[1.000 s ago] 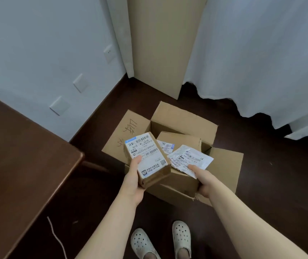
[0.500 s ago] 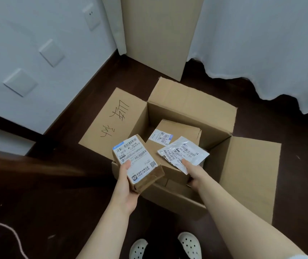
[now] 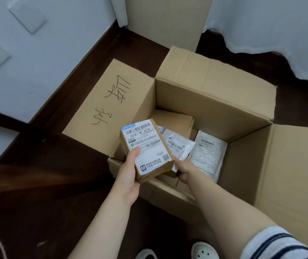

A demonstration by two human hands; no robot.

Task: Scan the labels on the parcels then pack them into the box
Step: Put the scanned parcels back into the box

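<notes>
A: Where is the small carton (image 3: 146, 149) now?
B: It is above the near left corner of the box (image 3: 205, 101), not inside yet. The left hand (image 3: 130, 172) grips it from below with the thumb on the label. The label faces up, I think to keep it readable.
A: And the right hand (image 3: 184, 168)?
B: It reaches into the box and pinches the near end of the silver pouch (image 3: 179, 143). The carton hides most of its fingers. The pouch is low, just beside a white mailer (image 3: 208, 154), and a brown parcel (image 3: 173, 119) is behind it.
A: So some parcels are already packed?
B: Yes, at least 2 lie inside. The flaps are folded outward, so the opening is free. The left flap (image 3: 112, 101) carries handwriting. The box stands on the dark floor (image 3: 46, 212), near the wall
</notes>
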